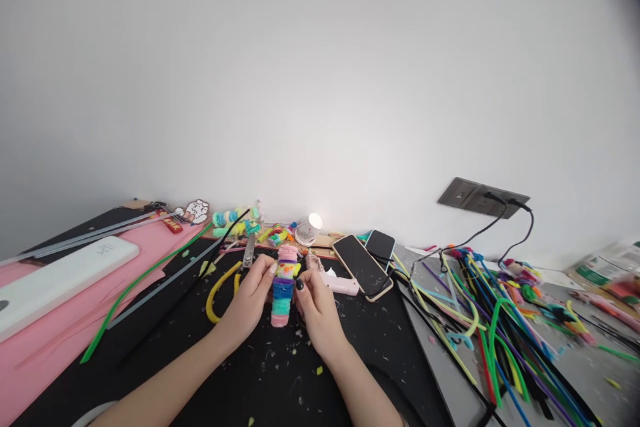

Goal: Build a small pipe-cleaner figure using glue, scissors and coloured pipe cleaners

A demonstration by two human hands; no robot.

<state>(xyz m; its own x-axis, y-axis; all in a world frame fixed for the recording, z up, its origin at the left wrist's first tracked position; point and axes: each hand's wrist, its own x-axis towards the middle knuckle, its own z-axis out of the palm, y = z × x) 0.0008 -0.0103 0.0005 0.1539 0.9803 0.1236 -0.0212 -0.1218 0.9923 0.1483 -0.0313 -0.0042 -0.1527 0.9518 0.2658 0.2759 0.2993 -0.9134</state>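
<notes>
A striped pipe-cleaner figure (283, 293) stands upright between my hands, banded in pink, yellow, purple, blue and teal. My left hand (254, 288) grips its left side, thumb and fingers pressed together near the upper bands. On the other side, my right hand (319, 310) is closed in a pinch at the figure's edge, by a small yellow piece; its fingertips are partly hidden. Beside my left hand lie scissors (216, 293) with yellow handles. A pale pink glue gun (341, 283) rests just behind my right hand.
Two phones (363, 267) lie right of the glue gun. A paper cup (309, 229) is tipped near the wall. Loose pipe cleaners (500, 327) spread over the grey surface at right, below a socket (483, 199) with cables. At left, a white device (70, 283) sits on pink sheets (150, 247).
</notes>
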